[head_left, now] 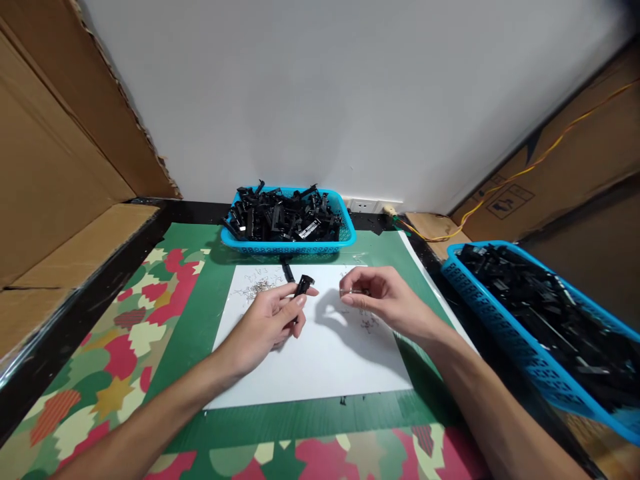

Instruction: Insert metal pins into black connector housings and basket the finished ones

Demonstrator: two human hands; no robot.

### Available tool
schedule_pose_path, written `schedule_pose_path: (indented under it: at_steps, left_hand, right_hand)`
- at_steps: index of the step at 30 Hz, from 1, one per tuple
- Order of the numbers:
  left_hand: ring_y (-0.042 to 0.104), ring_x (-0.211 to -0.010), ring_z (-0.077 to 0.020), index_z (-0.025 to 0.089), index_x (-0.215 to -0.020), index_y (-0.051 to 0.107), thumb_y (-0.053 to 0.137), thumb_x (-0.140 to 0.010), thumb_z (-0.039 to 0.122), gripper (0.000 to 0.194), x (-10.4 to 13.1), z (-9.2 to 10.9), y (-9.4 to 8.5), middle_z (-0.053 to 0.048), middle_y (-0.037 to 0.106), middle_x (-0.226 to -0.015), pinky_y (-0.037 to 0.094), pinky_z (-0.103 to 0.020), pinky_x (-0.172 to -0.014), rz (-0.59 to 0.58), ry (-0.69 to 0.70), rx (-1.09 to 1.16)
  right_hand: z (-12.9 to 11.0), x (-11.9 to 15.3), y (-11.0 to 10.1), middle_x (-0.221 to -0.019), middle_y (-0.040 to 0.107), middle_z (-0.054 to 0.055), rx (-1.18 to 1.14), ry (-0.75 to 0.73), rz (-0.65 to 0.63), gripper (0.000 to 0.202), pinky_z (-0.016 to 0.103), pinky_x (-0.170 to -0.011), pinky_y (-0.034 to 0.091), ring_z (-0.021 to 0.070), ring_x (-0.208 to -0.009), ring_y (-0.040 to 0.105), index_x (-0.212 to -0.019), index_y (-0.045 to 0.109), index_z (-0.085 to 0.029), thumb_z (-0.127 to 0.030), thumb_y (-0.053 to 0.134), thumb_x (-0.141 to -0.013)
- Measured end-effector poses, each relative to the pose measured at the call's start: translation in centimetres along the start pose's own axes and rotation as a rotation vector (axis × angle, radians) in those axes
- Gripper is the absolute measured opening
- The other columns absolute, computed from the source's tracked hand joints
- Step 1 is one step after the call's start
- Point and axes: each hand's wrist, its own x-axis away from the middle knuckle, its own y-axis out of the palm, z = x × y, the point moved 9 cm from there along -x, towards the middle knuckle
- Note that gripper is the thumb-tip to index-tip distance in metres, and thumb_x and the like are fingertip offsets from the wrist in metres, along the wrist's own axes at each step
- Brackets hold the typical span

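Note:
My left hand [280,313] is closed around a small black plastic part [303,285], its flared end pointing up past the fingertips. Across from it, my right hand [375,293] pinches a thin, shiny metal piece [354,291] between thumb and fingers; its exact kind is too small to tell. Both hands are over a white sheet [305,373]. Left of the hands lies a pile of tiny metal bits [261,288], perhaps wire pieces. Small dark bits [369,325] are scattered beneath my right hand. Another black part [287,268] rests at the sheet's far edge.
A blue basket [287,247] heaped with black plastic parts stands behind the sheet, against the wall. A second blue basket [530,363] of black parts is at the right. Cardboard [60,133] stands at the left. A yellow cable [467,217] runs from a wall socket [364,205].

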Motion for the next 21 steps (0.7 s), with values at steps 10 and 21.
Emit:
schedule_pose_path:
  at_steps: [10,21]
  left_hand:
    - [0.049,-0.049,-0.0085,0.024,-0.147,0.041,0.059,-0.104,0.052,0.054,0.4,0.6,0.3,-0.005,0.075,-0.084,0.029,-0.016,-0.04,0.008,0.036,0.051]
    - [0.039,-0.053,-0.0066,0.025,-0.138,0.059,0.069,-0.099,0.05,0.047,0.7,1.4,-1.4,0.002,0.064,-0.075,0.027,-0.014,-0.044,0.16,0.093,-0.025]
  right_hand:
    - [0.5,-0.2,2.6,-0.091,0.074,0.004,-0.343,0.01,0.078,0.018,0.028,-0.076,0.05,0.0142,-0.081,0.064,-0.094,0.083,-0.021,-0.033,0.091,-0.083]
    - [0.5,-0.1,3.3,-0.091,0.067,0.002,-0.419,0.024,0.081,0.01,0.026,-0.066,0.039,0.0118,-0.076,0.053,-0.083,0.085,-0.024,-0.031,0.092,-0.079]
